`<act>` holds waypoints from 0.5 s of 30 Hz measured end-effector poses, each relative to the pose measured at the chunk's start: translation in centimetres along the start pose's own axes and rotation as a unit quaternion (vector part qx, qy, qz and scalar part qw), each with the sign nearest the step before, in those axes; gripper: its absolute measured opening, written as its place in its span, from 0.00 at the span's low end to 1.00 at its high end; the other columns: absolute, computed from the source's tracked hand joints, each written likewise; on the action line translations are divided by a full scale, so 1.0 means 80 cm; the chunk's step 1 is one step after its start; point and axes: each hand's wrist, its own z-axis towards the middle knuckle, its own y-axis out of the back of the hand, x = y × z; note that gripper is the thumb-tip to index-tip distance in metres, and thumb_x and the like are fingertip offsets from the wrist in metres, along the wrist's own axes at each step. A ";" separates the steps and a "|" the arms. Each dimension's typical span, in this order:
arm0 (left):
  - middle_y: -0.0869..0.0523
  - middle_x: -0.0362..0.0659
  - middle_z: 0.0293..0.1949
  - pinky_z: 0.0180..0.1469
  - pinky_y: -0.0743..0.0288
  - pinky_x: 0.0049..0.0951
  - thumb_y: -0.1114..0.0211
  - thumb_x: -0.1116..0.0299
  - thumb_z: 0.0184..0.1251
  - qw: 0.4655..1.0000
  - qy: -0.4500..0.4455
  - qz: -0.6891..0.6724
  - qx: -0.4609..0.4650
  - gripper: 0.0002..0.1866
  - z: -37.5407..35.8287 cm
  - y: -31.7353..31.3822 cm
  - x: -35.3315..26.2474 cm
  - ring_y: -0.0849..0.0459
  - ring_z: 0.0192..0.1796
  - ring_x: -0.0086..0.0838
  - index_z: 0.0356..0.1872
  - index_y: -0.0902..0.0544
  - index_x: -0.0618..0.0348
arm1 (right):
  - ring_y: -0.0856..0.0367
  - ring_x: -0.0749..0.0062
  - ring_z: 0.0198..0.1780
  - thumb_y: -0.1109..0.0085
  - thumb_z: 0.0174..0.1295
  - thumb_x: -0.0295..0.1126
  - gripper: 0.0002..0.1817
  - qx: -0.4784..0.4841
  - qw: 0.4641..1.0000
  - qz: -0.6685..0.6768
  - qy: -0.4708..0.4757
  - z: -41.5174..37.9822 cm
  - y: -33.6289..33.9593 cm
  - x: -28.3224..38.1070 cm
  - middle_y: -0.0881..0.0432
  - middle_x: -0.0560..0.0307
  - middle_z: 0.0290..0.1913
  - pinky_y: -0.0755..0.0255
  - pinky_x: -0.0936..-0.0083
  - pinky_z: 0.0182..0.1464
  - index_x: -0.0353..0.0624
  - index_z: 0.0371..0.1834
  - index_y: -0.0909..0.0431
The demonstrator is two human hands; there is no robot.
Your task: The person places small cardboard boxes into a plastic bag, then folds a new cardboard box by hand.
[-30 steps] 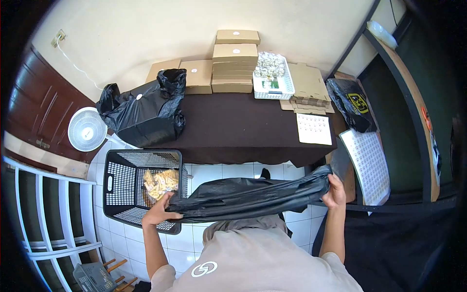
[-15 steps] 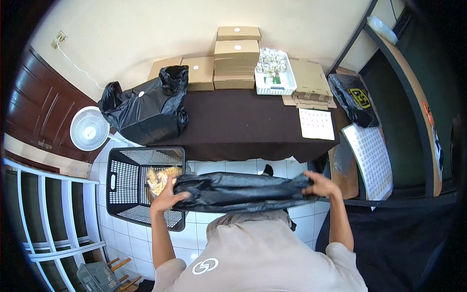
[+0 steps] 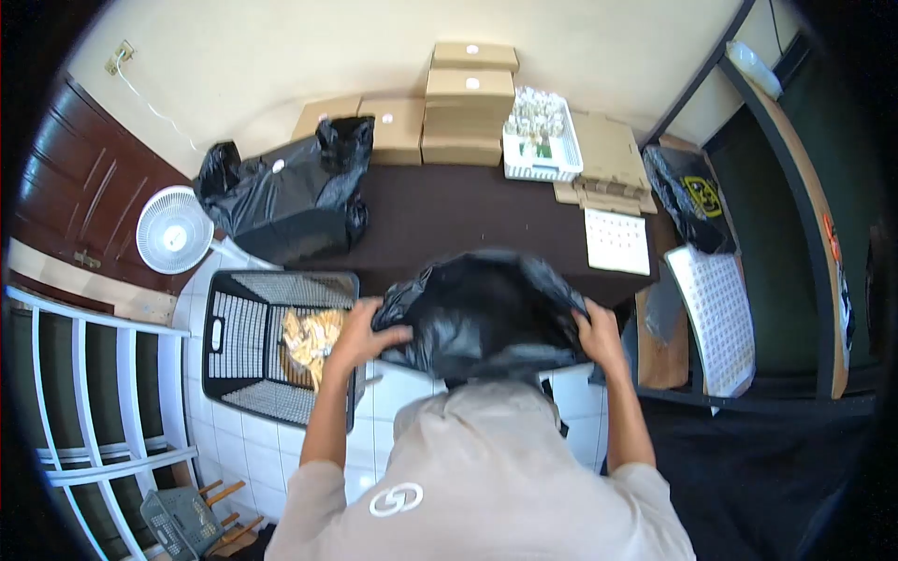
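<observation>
the rim of a black bag [image 3: 482, 341] is gripped at opposite sides by the left hand [image 3: 365, 337] and the right hand [image 3: 601, 335], both partly closed with thumbs inward; by being drawn apart there, the mouth is held wide, facing up. the bag is held in front of the body, just before the bench [image 3: 449, 210]. beside the left hand, a black basket [image 3: 245, 327] is set on the floor [image 3: 374, 463], its mesh walls seemingly meant to contain the yellowish packets [image 3: 313, 337] inside. on the bench, a bulky bag [image 3: 290, 215] is placed at the left, while boxes [image 3: 468, 117] are stacked against the wall [image 3: 309, 47], probably to save room, beside a white basket [image 3: 543, 170].
</observation>
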 end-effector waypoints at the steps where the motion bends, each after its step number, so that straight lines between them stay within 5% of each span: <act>1: 0.21 0.62 0.47 0.57 0.29 0.42 0.21 0.57 0.48 1.000 -0.003 0.015 -0.019 0.30 0.009 0.007 -0.003 0.23 0.54 0.55 0.49 0.21 0.64 | 0.26 0.34 0.57 0.43 0.57 0.24 0.13 -0.028 1.000 -0.011 0.008 -0.003 0.005 -0.007 0.21 0.29 0.47 0.30 0.59 0.59 0.36 0.46 0.21; 5: 0.16 0.61 0.47 0.54 0.26 0.38 0.35 0.78 0.59 0.992 0.028 0.063 -0.106 0.20 0.024 0.026 0.008 0.17 0.52 0.53 0.54 0.21 0.66 | 0.20 0.36 0.49 0.42 0.62 0.27 0.11 -0.072 0.991 0.041 -0.106 0.022 0.040 0.010 0.19 0.32 0.41 0.27 0.62 0.48 0.35 0.46 0.23; 6: 0.15 0.61 0.40 0.50 0.25 0.43 0.38 0.78 0.61 0.983 0.001 0.040 -0.178 0.12 0.038 0.029 0.003 0.17 0.46 0.58 0.46 0.21 0.68 | 0.20 0.36 0.48 0.42 0.62 0.27 0.11 -0.113 0.988 0.028 -0.101 0.031 0.043 0.015 0.19 0.32 0.40 0.27 0.62 0.47 0.34 0.46 0.23; 14: 0.19 0.71 0.42 0.50 0.26 0.46 0.45 0.73 0.70 0.972 0.010 0.032 -0.231 0.18 0.149 0.085 -0.095 0.20 0.49 0.65 0.59 0.28 0.69 | 0.17 0.39 0.48 0.40 0.64 0.30 0.16 -0.182 0.981 0.017 -0.061 0.137 0.090 0.035 0.17 0.33 0.42 0.26 0.61 0.50 0.31 0.51 0.24; 15: 0.19 0.72 0.43 0.51 0.27 0.48 0.45 0.70 0.72 0.975 0.065 0.029 -0.211 0.20 0.160 0.089 -0.115 0.21 0.50 0.66 0.61 0.30 0.67 | 0.17 0.42 0.49 0.39 0.64 0.30 0.17 -0.169 0.983 0.023 -0.069 0.150 0.096 0.039 0.17 0.33 0.44 0.26 0.62 0.51 0.31 0.53 0.25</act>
